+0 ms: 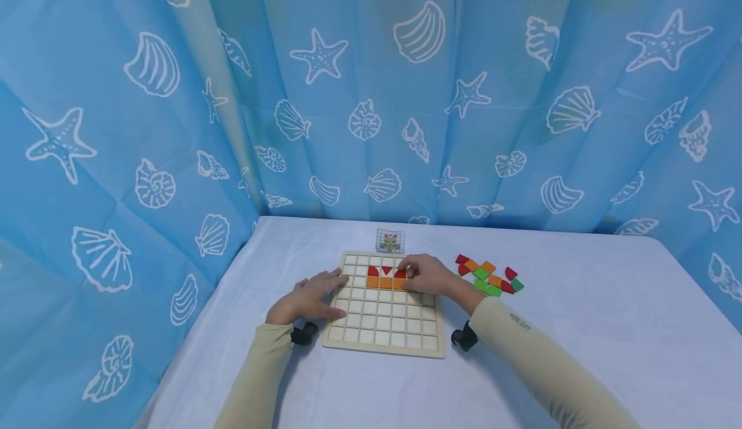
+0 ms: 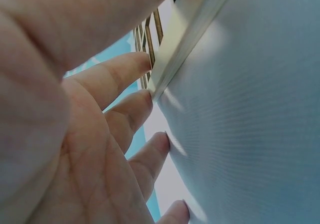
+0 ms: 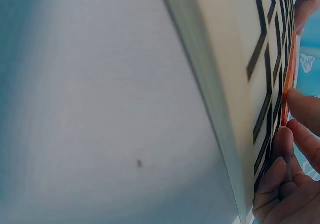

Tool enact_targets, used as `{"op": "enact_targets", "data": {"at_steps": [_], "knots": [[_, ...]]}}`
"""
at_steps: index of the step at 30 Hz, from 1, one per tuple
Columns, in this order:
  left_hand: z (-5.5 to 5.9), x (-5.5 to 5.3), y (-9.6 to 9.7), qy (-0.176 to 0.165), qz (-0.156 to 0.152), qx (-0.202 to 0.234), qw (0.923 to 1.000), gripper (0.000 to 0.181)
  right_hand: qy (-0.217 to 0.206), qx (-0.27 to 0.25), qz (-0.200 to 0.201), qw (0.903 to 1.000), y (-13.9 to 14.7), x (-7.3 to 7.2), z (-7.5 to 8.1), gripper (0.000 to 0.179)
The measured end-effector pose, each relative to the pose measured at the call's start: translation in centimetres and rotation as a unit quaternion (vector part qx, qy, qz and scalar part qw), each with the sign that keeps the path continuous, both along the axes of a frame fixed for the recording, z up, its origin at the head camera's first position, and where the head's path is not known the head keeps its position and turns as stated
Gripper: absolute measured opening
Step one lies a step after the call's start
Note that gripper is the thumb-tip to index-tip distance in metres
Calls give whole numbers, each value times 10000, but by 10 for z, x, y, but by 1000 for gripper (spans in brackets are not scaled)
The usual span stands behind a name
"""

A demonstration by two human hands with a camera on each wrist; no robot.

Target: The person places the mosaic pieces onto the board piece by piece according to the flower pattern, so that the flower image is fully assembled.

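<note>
1. L hand (image 1: 313, 297): fingers spread & relaxed, gripping nothing; thumb + fingertips were at the L edge of the gridded board (image 1: 382, 351).
2. R hand (image 1: 431, 276): over the board's upper R part, index + thumb either side of a red piece (image 1: 400, 274); couldn't tell if pinched or just touched. Hands were apart.
3. Board lay flat on the white cloth (image 1: 539, 352), approx. mid-table. Three orange pieces (image 1: 385, 282) sat in a row on it; directly above, a red triangle (image 1: 386, 270) was btwn the R red piece & a L red piece (image 1: 372, 271).
4. Loose pieces (image 1: 480, 274), i.e. red, orange & green, were scattered R of the board, nr R forearm.
5. Small pattern card (image 1: 390, 241) was just beyond the board's far edge.
6. Bkgd: blue curtain (image 1: 365, 62) w/ white shells & starfish.
</note>
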State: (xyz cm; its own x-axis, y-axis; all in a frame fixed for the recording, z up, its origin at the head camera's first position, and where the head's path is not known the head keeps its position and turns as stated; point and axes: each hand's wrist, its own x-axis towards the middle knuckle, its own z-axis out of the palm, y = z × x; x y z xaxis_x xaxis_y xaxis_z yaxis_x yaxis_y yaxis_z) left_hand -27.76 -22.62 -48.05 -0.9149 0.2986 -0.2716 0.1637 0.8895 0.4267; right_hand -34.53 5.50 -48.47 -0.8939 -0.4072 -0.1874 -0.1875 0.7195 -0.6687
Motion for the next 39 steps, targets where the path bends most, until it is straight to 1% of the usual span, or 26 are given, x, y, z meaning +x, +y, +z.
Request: {"op": "enact_targets", "data": {"at_steps": [6,10,15,17,22,29,34,39], "knots": [[-1,0,0,44,-73,-9,10000,79,142,-235,270,9993,11,0,4,35],[1,0,0,31,-89,2,10000,79,110,-309,206,9992,21,-1,8,37],[4,-3,-1,101,-111,-21,9999,79,258,-306,192,9990,41,-4,19,38],[4,-4,-1,169,-103,-24,9998,78,370,-280,116,9989,50,-5,23,38],[-1,-2,-1,94,-75,-6,9999,80,447,7,-109,9989,77,-4,25,38],[-2,1,-1,25,-18,-32,10000,80,287,153,-555,9979,111,-8,21,39],[-3,0,-2,-28,-63,-84,9999,80,317,378,-697,9963,130,-8,22,40],[-3,-2,1,-47,-36,-42,10000,81,279,445,-819,9953,146,-7,21,38]]}}
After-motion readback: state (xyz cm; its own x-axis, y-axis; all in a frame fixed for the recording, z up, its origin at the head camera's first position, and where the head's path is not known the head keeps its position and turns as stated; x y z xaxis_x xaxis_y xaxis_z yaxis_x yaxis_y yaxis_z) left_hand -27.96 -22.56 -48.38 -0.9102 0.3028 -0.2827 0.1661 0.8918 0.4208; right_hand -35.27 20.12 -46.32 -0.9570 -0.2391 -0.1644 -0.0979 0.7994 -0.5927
